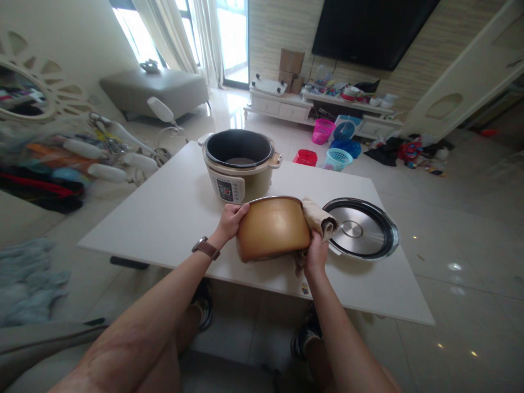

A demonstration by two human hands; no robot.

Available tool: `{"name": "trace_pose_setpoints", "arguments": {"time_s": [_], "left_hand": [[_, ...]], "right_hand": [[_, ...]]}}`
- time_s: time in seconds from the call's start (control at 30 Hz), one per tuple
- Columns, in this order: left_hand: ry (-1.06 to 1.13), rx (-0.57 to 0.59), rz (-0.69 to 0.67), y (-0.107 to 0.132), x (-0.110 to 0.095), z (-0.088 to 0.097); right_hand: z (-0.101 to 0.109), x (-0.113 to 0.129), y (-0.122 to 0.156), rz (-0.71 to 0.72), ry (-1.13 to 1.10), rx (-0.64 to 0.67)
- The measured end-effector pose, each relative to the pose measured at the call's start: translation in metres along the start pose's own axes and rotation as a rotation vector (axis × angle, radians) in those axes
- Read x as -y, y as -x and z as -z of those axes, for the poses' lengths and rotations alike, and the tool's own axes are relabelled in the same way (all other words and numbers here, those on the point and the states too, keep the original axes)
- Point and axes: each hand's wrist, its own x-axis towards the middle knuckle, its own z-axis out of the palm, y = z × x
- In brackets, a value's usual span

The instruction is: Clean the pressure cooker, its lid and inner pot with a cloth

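Observation:
A gold-brown inner pot (273,226) is held tilted above the front of the white table, its outer side and part of its base facing me. My left hand (232,221) grips its left rim, thumb on the outside. On the pot's right side, my right hand (316,252) is closed around a beige cloth (317,214) that is pressed against the wall. Just behind the pot stands the pressure cooker (239,169), without a lid, its dark inside showing. The round lid (355,230) lies on the table to the right, metal underside up.
The white table (151,202) has its front edge close to my knees. On the floor beyond it are a pink basket (323,131), a red bin (305,158) and a light blue basket (338,158). A floor lamp (123,136) stands at the left.

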Motion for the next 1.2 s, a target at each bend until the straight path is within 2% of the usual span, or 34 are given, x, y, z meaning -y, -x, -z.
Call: {"name": "trace_pose_setpoints", "arguments": {"time_s": [0.13, 0.23, 0.3, 0.37, 0.47, 0.53, 0.6, 0.67, 0.77, 0.9, 1.03, 1.13, 1.2], "left_hand": [[0.002, 0.025, 0.009, -0.001, 0.001, 0.001], [-0.005, 0.036, 0.001, -0.001, 0.001, 0.001], [-0.013, 0.041, 0.001, -0.001, 0.000, 0.000], [-0.025, 0.046, 0.007, -0.002, 0.000, -0.001], [-0.033, 0.051, 0.007, -0.003, 0.003, -0.002], [-0.028, 0.046, -0.008, -0.004, 0.006, -0.003], [-0.030, 0.038, -0.029, -0.004, 0.006, -0.004], [-0.038, 0.035, -0.036, -0.003, 0.004, -0.006], [-0.037, 0.042, -0.029, 0.000, 0.000, -0.008], [-0.014, 0.009, -0.022, 0.003, 0.004, -0.009], [-0.009, -0.037, -0.009, 0.007, 0.016, -0.010], [-0.021, -0.050, -0.020, 0.008, 0.024, -0.010], [-0.043, -0.043, -0.044, 0.007, 0.025, -0.009]], "right_hand": [[0.001, 0.005, 0.008, 0.135, 0.066, 0.007], [0.007, 0.003, 0.011, 0.310, 0.152, 0.070], [0.013, 0.002, 0.012, 0.500, 0.232, 0.121], [0.018, 0.007, 0.016, 0.772, 0.337, 0.199], [0.023, 0.023, 0.027, 1.164, 0.508, 0.395], [0.023, 0.035, 0.035, 1.302, 0.581, 0.495], [0.022, 0.043, 0.038, 1.340, 0.594, 0.516], [0.022, 0.044, 0.035, 1.305, 0.547, 0.487], [0.023, 0.034, 0.024, 1.144, 0.423, 0.411], [0.022, 0.018, 0.011, 0.782, 0.268, 0.280], [0.014, 0.015, 0.001, 0.391, 0.156, 0.143], [0.010, 0.018, -0.005, 0.175, 0.099, 0.024], [0.009, 0.018, -0.008, 0.086, 0.085, -0.003]]}}
